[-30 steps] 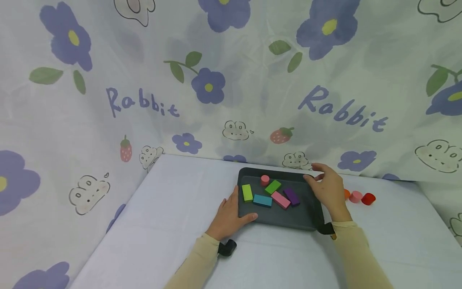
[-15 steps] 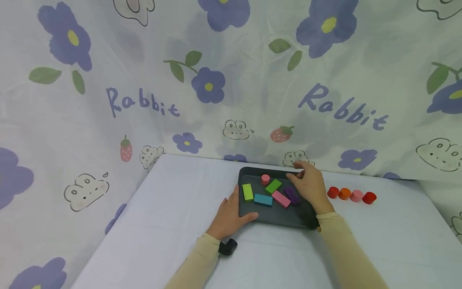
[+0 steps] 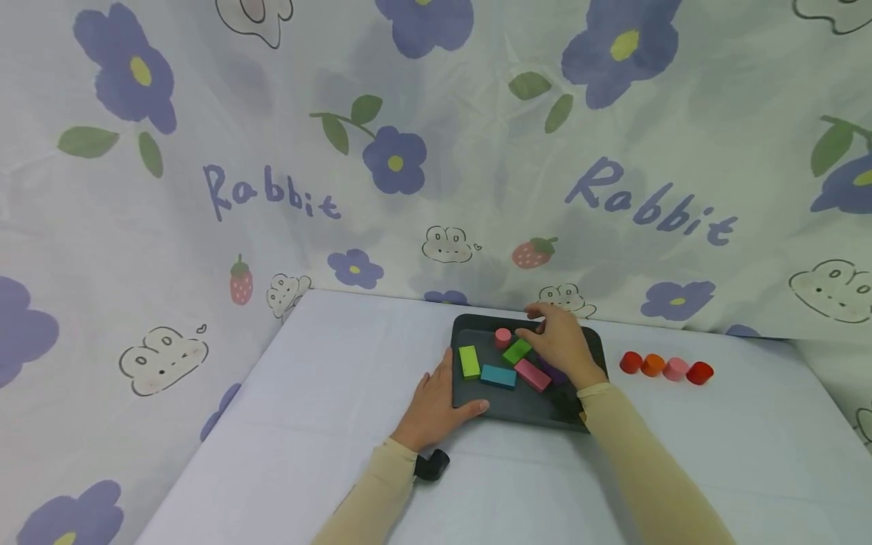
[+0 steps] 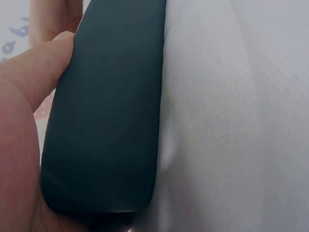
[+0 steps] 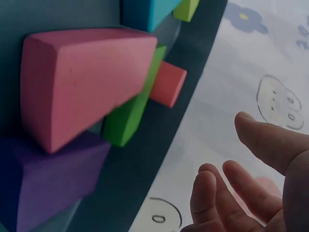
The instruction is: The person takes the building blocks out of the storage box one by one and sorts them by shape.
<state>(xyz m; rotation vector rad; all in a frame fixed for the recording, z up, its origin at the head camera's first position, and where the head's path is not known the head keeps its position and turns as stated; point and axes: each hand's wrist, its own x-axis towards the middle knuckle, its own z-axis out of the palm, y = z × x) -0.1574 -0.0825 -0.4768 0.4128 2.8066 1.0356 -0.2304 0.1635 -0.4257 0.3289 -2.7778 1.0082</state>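
- "Rabbit", twice, on the curtain (image 3: 477,163) behind the tray (image 3: 518,411)!
- Left hand (image 3: 432,412), straight-fingered, touches its left side.
- Right hand (image 3: 565,347), loose, empty, near the tray's green block (image 3: 517,350).
- Head view only: four cylinders (image 3: 653,365) right of the tray.

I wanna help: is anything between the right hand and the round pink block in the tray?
Nothing visible stands between the right hand and the round pink block; the darker green block lies beside it.

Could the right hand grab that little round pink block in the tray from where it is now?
Probably yes: the right hand is close by and seems to hold nothing, and nothing covers the round pink block in the tray.
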